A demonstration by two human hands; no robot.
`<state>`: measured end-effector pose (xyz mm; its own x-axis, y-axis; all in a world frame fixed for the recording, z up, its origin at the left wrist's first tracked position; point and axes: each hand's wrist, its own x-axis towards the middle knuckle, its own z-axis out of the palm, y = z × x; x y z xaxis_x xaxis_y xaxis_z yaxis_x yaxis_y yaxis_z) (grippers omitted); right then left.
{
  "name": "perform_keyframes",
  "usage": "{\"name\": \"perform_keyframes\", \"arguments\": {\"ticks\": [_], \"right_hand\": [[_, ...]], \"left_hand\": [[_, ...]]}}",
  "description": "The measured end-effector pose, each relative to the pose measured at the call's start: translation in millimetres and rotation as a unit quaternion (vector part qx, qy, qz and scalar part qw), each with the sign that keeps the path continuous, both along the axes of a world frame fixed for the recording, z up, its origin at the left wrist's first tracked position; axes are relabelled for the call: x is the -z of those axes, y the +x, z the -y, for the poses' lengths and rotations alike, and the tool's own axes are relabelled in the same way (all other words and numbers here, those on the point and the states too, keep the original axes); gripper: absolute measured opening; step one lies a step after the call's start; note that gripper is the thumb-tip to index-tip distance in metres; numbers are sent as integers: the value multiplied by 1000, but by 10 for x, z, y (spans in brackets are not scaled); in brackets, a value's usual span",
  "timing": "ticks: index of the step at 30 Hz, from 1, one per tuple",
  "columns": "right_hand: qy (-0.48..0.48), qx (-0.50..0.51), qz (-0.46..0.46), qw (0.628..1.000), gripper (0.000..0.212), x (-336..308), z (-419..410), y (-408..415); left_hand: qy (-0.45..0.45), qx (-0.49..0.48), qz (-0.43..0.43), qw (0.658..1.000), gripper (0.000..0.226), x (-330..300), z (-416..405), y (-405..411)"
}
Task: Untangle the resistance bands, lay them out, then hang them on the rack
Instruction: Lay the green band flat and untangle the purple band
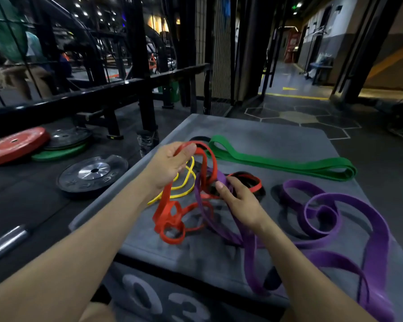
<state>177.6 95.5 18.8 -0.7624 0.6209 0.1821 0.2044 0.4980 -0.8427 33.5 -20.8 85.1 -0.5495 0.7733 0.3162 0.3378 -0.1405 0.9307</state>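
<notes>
Left hand: the left hand (170, 163) is raised over the left half of the box (254, 263), fingers curled round a loop of the red band (172, 217), lifting it.
Right hand: the right hand (239, 201) is low over the middle of the box top, thumb and fingers pinching a strand of the purple band (221, 180) inside the tangle.
Red band: hangs from the left hand in twisted loops; its lower coils rest on the box top near the front left edge.
Yellow band (184, 184): thin, under the left hand, near the left edge, caught among the red loops.
Purple band: several wide loops spread across the right half, some running over the front edge.
Green band (289, 165): laid out flat and long along the far right side, apart from the tangle.
Black band (261, 191): partly hidden beneath red and purple near the middle.
Floor: weight plates (92, 174) lie left of the box.
</notes>
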Motion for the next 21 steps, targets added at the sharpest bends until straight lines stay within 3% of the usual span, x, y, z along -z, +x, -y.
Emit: {"name": "perform_keyframes", "arguments": {"ticks": [3, 5, 8, 13, 17, 19, 21], "right_hand": [[51, 62, -18, 997, 29, -115, -66, -10], [73, 137, 36, 987, 34, -172, -190, -20], [41, 210, 111, 971, 31, -236, -367, 20], [67, 278, 173, 942, 33, -236, -516, 101], [48, 297, 229, 926, 41, -271, -556, 132], [108, 282, 297, 906, 41, -343, -531, 111], [197, 218, 287, 912, 49, -423, -512, 28]], "left_hand": [[57, 26, 31, 998, 22, -253, -45, 11], [109, 39, 75, 990, 20, -430, -83, 10], [158, 24, 107, 981, 38, -667, -140, -53], [203, -20, 124, 971, 23, -941, -195, -206], [161, -65, 81, 981, 20, -882, -275, -300], [109, -72, 51, 990, 21, -776, -317, -315], [81, -64, 43, 994, 19, -712, -343, -317]]}}
